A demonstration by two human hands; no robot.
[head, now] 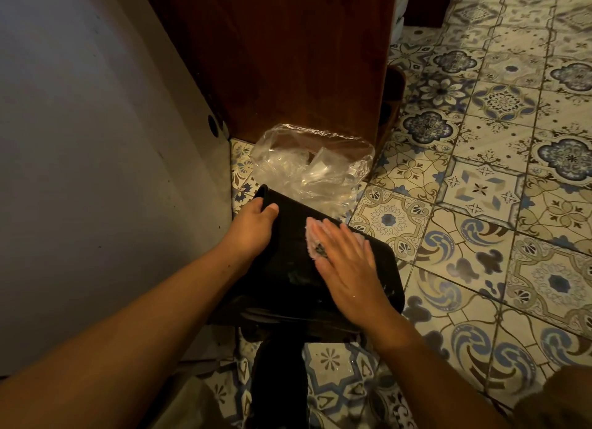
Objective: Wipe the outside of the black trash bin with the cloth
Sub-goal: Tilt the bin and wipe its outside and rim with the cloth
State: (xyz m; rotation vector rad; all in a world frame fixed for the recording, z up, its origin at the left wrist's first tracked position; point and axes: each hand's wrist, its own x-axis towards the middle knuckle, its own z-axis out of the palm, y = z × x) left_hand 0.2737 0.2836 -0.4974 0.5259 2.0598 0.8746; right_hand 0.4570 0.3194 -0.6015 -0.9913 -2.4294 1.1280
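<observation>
The black trash bin lies tipped on its side on the tiled floor, its open end pointing away from me. A clear plastic liner spills out of that end. My left hand grips the bin's rim at the upper left corner, thumb on the outer wall. My right hand lies flat with straight fingers on a pale pink cloth, pressing it against the bin's upward-facing side. Most of the cloth is hidden under my fingers.
A dark wooden cabinet stands just beyond the bin. A pale wall panel runs along the left. Patterned floor tiles spread out to the right. A dark object lies on the floor below the bin.
</observation>
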